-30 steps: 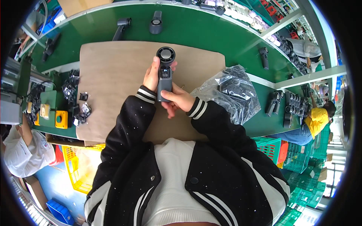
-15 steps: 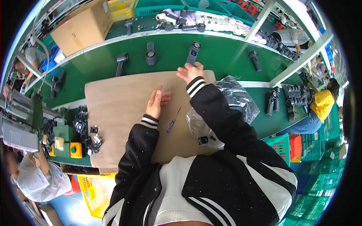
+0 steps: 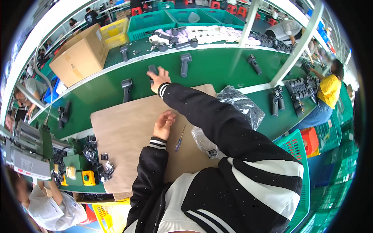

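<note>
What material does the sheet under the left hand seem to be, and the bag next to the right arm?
The sheet under the left hand looks like matte brown cardboard or kraft paper: flat, dull, no glare. The bag beside the right arm seems to be thin clear plastic film: it is crinkled, shows shiny highlights, and dark parts show through.

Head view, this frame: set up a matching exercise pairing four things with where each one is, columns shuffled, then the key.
Things:
1. right hand
2. left hand
3. screwdriver
4. clear plastic bag

Places:
A. lying on the brown mat, just right of the resting hand
B. stretched out over the green belt, on a dark grey device
C. at the mat's right edge, partly behind the right sleeve
D. resting empty on the brown mat

Pairs: 1-B, 2-D, 3-A, 4-C
</note>
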Demonstrator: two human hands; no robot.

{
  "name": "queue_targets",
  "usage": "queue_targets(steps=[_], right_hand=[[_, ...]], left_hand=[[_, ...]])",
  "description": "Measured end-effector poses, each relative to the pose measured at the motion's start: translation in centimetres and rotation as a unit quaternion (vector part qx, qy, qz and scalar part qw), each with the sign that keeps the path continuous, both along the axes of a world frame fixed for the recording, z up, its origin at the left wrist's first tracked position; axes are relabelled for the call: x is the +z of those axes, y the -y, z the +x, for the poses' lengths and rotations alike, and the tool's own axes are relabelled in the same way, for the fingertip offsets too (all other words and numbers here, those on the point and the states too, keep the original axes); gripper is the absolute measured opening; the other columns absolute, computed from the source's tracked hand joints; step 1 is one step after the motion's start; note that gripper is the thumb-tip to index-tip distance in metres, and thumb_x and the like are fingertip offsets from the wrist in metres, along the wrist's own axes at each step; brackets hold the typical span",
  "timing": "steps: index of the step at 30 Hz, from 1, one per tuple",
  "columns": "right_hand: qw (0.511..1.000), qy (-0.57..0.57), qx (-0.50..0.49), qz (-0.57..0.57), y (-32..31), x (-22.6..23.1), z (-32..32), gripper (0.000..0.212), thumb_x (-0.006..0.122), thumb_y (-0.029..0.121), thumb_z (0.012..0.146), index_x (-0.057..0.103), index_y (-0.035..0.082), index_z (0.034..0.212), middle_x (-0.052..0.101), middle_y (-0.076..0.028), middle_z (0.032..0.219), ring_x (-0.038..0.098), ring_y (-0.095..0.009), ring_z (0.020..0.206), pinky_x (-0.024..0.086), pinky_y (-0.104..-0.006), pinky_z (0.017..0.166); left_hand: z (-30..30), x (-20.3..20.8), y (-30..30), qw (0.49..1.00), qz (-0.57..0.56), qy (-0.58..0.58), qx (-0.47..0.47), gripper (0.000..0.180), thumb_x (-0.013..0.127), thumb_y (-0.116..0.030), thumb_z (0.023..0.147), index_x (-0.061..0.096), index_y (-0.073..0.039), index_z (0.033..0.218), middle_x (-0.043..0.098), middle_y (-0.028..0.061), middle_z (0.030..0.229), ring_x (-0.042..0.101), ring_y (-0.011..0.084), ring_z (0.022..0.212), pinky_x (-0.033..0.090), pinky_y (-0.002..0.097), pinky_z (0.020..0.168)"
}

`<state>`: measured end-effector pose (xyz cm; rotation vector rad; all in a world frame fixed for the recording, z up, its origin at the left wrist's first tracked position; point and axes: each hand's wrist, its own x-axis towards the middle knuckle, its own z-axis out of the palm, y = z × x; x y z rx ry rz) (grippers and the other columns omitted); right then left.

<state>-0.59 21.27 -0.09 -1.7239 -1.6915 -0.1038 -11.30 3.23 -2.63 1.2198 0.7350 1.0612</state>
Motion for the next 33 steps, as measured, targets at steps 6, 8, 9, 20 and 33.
queue_targets(steps=[6, 8, 9, 20, 33], right_hand=[[0.977, -0.027, 0.155, -0.145, -1.9, -0.3, 3.5, 0.047, 0.065, 0.008, 0.073, 0.054, 0.027, 0.115, 0.051, -0.015, 0.108, 0.056, -0.039, 0.086, 0.048, -0.0449, 0.080], [0.973, 0.029, 0.209, -0.088, -2.2, -0.5, 4.2, 0.039, 0.068, 0.010, 0.072, 0.054, 0.020, 0.108, 0.053, -0.015, 0.105, 0.057, -0.039, 0.083, 0.048, -0.0440, 0.079], [0.973, 0.086, 0.214, -0.028, -2.2, -0.6, 4.4, 0.037, 0.069, 0.010, 0.071, 0.054, 0.017, 0.104, 0.054, -0.015, 0.104, 0.058, -0.039, 0.078, 0.049, -0.0446, 0.075], [0.972, -0.012, 0.224, -0.067, 6.4, 6.4, 2.1, 0.043, 0.070, 0.016, 0.077, 0.052, 0.017, 0.116, 0.053, -0.014, 0.101, 0.060, -0.033, 0.081, 0.050, -0.0424, 0.073], [0.862, -0.304, 0.387, -0.123, 22.1, 12.6, 6.1, 0.046, 0.063, 0.033, 0.091, 0.048, 0.004, 0.123, 0.054, -0.015, 0.104, 0.058, -0.023, 0.081, 0.050, -0.0329, 0.071]], left_hand=[[-0.6, 1.4, 0.3, 1.000, -0.017, -0.014, 0.019, 0.029, 0.050, -0.010, 0.096, 0.053, -0.003, 0.124, 0.063, 0.0099, 0.111, 0.061, 0.0165, 0.089, 0.048, 0.0250, 0.080], [-0.6, 1.1, -0.2, 0.999, -0.024, -0.007, 0.038, 0.030, 0.050, -0.007, 0.094, 0.053, -0.004, 0.123, 0.063, 0.0099, 0.109, 0.061, 0.0160, 0.087, 0.049, 0.0253, 0.078], [-0.6, 0.7, -0.4, 0.999, -0.011, -0.006, 0.038, 0.030, 0.051, -0.007, 0.094, 0.053, -0.004, 0.123, 0.063, 0.0096, 0.109, 0.060, 0.0157, 0.087, 0.049, 0.0255, 0.077], [-1.8, -1.8, -2.5, 0.954, 0.172, -0.130, 0.208, 0.043, 0.053, -0.010, 0.094, 0.042, -0.003, 0.135, 0.056, 0.0139, 0.119, 0.058, 0.0229, 0.096, 0.048, 0.0306, 0.086], [0.3, 1.5, 2.0, 0.923, 0.254, -0.067, 0.281, 0.051, 0.054, -0.019, 0.095, 0.032, -0.002, 0.137, 0.050, 0.0209, 0.122, 0.055, 0.0287, 0.105, 0.045, 0.0333, 0.091]])
